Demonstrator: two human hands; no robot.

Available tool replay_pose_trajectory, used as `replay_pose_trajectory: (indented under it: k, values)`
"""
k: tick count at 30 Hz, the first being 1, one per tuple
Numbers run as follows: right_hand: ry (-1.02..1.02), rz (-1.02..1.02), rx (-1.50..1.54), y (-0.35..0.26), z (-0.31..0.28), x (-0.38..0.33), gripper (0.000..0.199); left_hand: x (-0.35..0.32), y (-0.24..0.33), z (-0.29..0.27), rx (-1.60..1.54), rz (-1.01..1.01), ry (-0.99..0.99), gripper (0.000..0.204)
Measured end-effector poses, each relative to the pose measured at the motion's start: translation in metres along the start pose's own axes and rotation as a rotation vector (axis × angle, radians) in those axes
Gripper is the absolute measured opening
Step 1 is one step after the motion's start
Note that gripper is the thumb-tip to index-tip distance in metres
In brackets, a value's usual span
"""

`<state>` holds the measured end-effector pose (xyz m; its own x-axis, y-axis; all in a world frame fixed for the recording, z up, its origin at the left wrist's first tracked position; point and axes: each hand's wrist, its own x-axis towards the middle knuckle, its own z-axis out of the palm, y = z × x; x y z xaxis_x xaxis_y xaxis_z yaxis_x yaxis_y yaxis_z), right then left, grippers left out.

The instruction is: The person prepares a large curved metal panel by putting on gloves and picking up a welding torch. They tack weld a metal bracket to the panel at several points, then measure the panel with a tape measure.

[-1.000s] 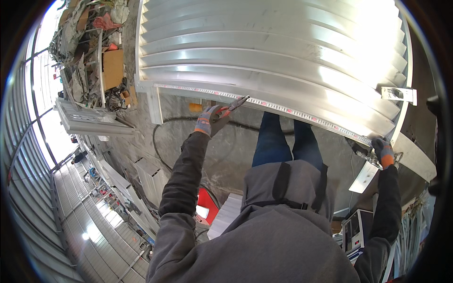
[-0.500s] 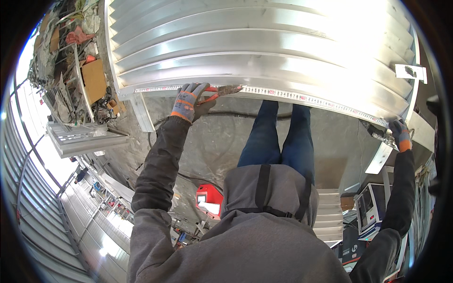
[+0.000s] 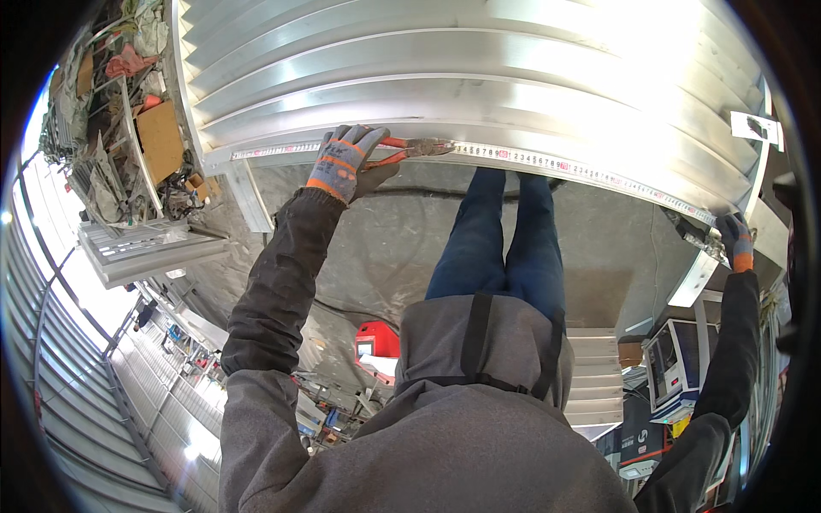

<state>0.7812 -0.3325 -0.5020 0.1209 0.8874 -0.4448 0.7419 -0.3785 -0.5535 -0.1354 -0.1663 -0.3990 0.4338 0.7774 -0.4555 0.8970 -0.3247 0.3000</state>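
A silver louvred metal panel (image 3: 376, 90) fills the area in front of me. A white tape measure (image 3: 599, 175) is stretched along its near edge. My left hand (image 3: 345, 162), in a grey and orange glove, is closed around red-handled pliers (image 3: 428, 148), whose dark jaws lie over the tape at the panel's edge. At the right corner of the panel, my right hand (image 3: 735, 240), gloved the same way, is closed at the end of the tape. Its fingertips are partly hidden. A dark and silver clamp-like piece (image 3: 697, 235) is beside it under the edge.
Metal legs (image 3: 248, 197) support the panel at both ends. Scrap and a cardboard box (image 3: 160, 141) are piled at the left. Behind me stand a red machine (image 3: 377, 344) and a white-and-blue equipment box (image 3: 676, 368). A dark cable (image 3: 419, 193) crosses the floor.
The view has shifted slightly, with the panel appearing a little higher at the left. The pliers' jaws have moved slightly right along the tape. Both hands keep their hold.
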Motion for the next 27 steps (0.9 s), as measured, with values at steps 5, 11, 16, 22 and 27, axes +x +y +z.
replay_pose_trajectory:
  k: [5,11,16,22,27]
  values:
    - [-0.080,0.245,0.154,0.027,-0.009,0.004,0.038,0.005,-0.002,0.000,-0.018,0.020,-0.005,0.068]
    - [-0.107,0.282,0.270,0.049,-0.009,0.006,0.022,0.010,-0.007,0.000,-0.009,0.010,-0.040,0.069]
    - [0.033,0.452,0.608,0.062,-0.008,0.008,0.030,0.015,-0.008,0.001,-0.003,0.078,0.020,0.060]
    - [-0.033,0.132,0.063,0.057,-0.010,0.007,0.031,0.023,-0.009,-0.004,-0.119,0.026,-0.097,0.051]
    - [-0.121,0.286,0.324,0.069,-0.014,0.011,0.034,0.028,-0.007,-0.010,-0.115,0.030,-0.149,0.054]
